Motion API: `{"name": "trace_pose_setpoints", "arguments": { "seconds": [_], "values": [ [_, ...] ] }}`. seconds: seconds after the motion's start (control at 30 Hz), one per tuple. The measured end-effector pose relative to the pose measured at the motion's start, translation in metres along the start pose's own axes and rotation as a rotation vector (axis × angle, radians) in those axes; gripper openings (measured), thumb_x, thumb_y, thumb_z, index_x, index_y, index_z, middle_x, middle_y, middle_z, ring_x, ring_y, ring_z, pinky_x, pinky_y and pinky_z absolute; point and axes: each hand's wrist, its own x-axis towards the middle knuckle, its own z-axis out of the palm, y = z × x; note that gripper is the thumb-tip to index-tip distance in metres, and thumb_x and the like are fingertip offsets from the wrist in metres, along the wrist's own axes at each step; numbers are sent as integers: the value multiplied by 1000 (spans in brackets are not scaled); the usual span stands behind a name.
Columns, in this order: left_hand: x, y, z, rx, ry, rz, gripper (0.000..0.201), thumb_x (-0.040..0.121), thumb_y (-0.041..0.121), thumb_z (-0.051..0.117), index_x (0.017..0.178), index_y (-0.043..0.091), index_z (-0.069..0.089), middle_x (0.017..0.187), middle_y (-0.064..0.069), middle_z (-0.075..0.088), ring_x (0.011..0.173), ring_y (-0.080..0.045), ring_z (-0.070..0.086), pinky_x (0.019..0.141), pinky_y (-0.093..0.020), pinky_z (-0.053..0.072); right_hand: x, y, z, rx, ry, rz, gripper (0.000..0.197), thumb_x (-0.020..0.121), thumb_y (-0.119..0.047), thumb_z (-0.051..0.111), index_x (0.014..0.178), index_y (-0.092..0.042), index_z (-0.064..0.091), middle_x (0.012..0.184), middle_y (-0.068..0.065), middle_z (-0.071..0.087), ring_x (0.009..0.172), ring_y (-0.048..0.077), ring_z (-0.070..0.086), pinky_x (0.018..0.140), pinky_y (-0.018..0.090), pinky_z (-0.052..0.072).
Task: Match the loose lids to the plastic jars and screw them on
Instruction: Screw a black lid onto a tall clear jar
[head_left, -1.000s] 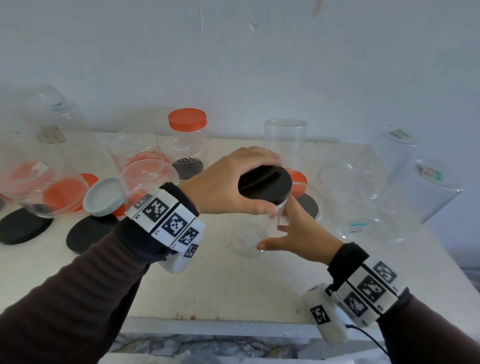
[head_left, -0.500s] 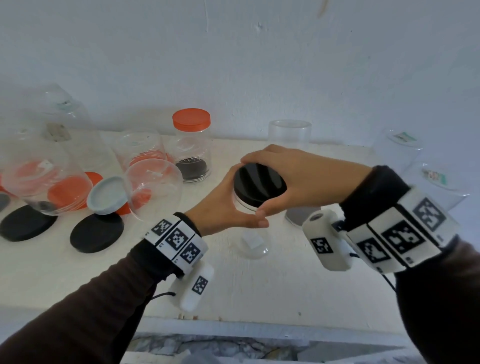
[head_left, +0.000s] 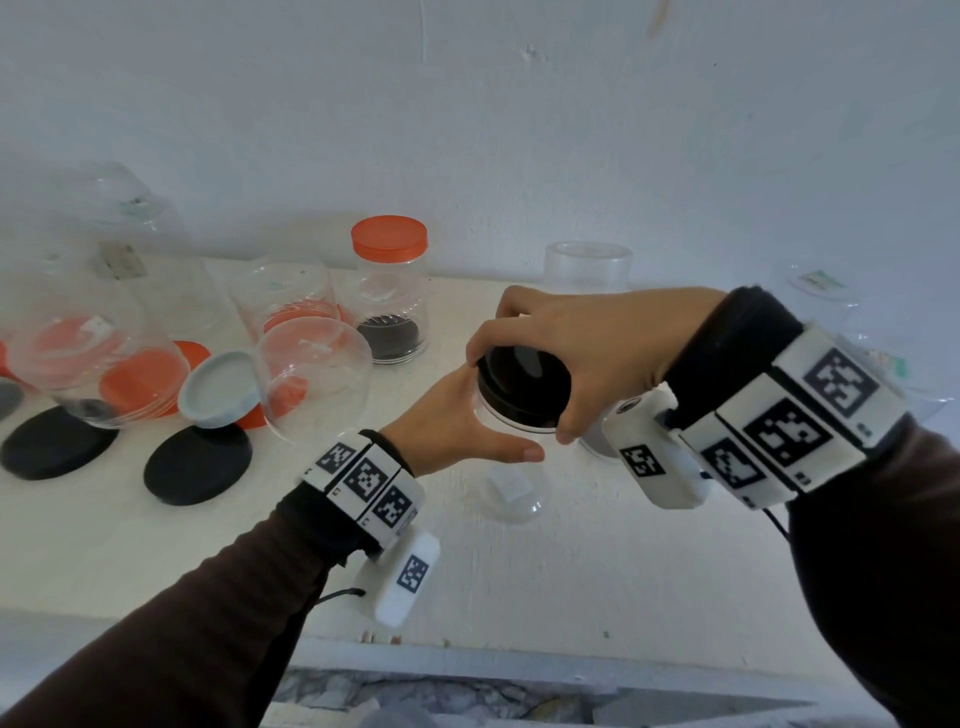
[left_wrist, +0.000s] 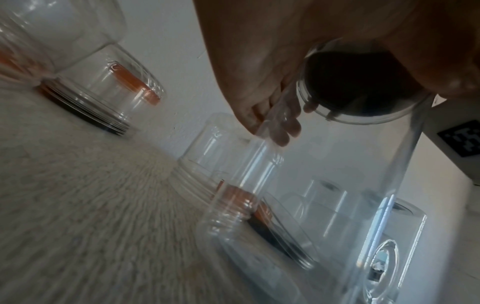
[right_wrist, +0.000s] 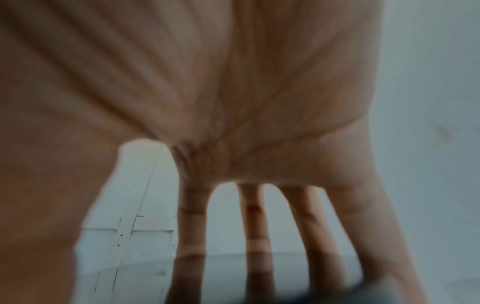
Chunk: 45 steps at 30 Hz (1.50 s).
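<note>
A clear plastic jar (head_left: 511, 491) stands upright mid-table with a black lid (head_left: 522, 384) on its mouth. My right hand (head_left: 571, 343) comes over from the right and grips the lid's rim with thumb and curled fingers. My left hand (head_left: 467, 431) wraps the jar's neck just under the lid, thumb in front. In the left wrist view the jar (left_wrist: 384, 185) shows with the dark lid (left_wrist: 363, 86) seen through its wall and my fingers (left_wrist: 280, 127) behind it. The right wrist view shows my spread fingers (right_wrist: 192, 226) reaching down onto the lid (right_wrist: 259, 283).
At the back stands a jar capped with an orange lid (head_left: 388, 241). To the left are two loose black lids (head_left: 197, 470), a grey lid (head_left: 221, 387), orange lids (head_left: 140, 382) and several open clear jars (head_left: 311, 379). More clear jars (head_left: 587, 265) stand behind and right. The table's front edge (head_left: 467, 654) is near.
The hands have swapped: one second ago the left hand was on the black lid and the right held the jar. Now the right hand grips the lid and the left holds the jar.
</note>
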Motion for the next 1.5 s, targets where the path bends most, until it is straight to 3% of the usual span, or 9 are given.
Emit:
{"name": "trace_pose_setpoints", "arguments": {
  "seconds": [0.23, 0.4, 0.57, 0.7, 0.8, 1.0, 1.17, 1.4, 1.5],
  "values": [
    [2, -4, -1, 11, -9, 2, 76, 45, 49, 77, 113, 37, 43, 118, 13, 56, 113, 3, 51, 96, -12, 39, 0, 0, -3, 35, -27, -43, 81, 67, -17, 79, 131, -36, 36, 120, -10, 30, 106, 15, 43, 84, 26, 47],
    [0, -1, 1, 11, -15, 9, 70, 48, 45, 77, 109, 39, 44, 110, 19, 56, 104, 14, 52, 87, -5, 39, 0, -3, -2, -43, 23, -2, 80, 64, -31, 81, 130, -39, 37, 119, -7, 38, 104, 15, 45, 79, 23, 41],
    [-1, 0, 2, 6, -6, 16, 66, 52, 27, 81, 105, 39, 45, 105, 20, 57, 98, 17, 52, 83, -4, 39, -1, -3, 0, -56, 81, 38, 77, 62, -46, 78, 128, -39, 39, 111, -8, 43, 96, 12, 45, 68, 16, 37],
    [-2, 2, 3, -25, 17, 29, 69, 45, 43, 77, 107, 39, 45, 105, 21, 58, 101, 14, 53, 84, -5, 40, -2, -6, 4, -70, 172, 86, 72, 63, -54, 73, 125, -34, 43, 98, -8, 45, 83, 8, 45, 58, 15, 33],
    [-2, 3, 4, -34, 20, 40, 68, 45, 44, 75, 106, 38, 45, 104, 21, 58, 99, 16, 53, 83, -4, 40, -4, -9, 7, -71, 225, 101, 69, 66, -57, 70, 125, -30, 46, 94, -8, 46, 72, 3, 42, 53, 13, 28],
    [-1, 1, 3, -18, -2, 34, 70, 45, 46, 75, 108, 38, 46, 105, 19, 59, 101, 11, 55, 84, -9, 42, -7, -15, 11, -64, 278, 149, 66, 70, -60, 65, 124, -23, 49, 78, -12, 43, 68, 4, 44, 53, 12, 33],
    [-3, 3, 5, 10, 22, 42, 68, 46, 48, 75, 106, 43, 45, 104, 23, 58, 99, 16, 52, 83, -4, 39, -9, -13, 11, -127, 158, 205, 75, 73, -66, 59, 135, -33, 32, 96, -6, 40, 79, 10, 42, 54, 17, 27],
    [-3, 5, 2, 14, 7, 50, 69, 45, 39, 81, 104, 40, 46, 101, 25, 59, 98, 17, 53, 82, -3, 39, -4, -8, 7, -54, 76, 132, 79, 71, -53, 70, 136, -32, 31, 108, -3, 39, 92, 14, 45, 62, 17, 36],
    [-1, 4, 0, 32, -17, 50, 68, 47, 34, 83, 103, 40, 46, 101, 24, 59, 97, 17, 53, 82, -3, 39, -6, -5, 4, -23, 58, 79, 80, 69, -44, 76, 135, -34, 30, 112, -3, 37, 98, 15, 45, 73, 22, 42]
  ]
}}
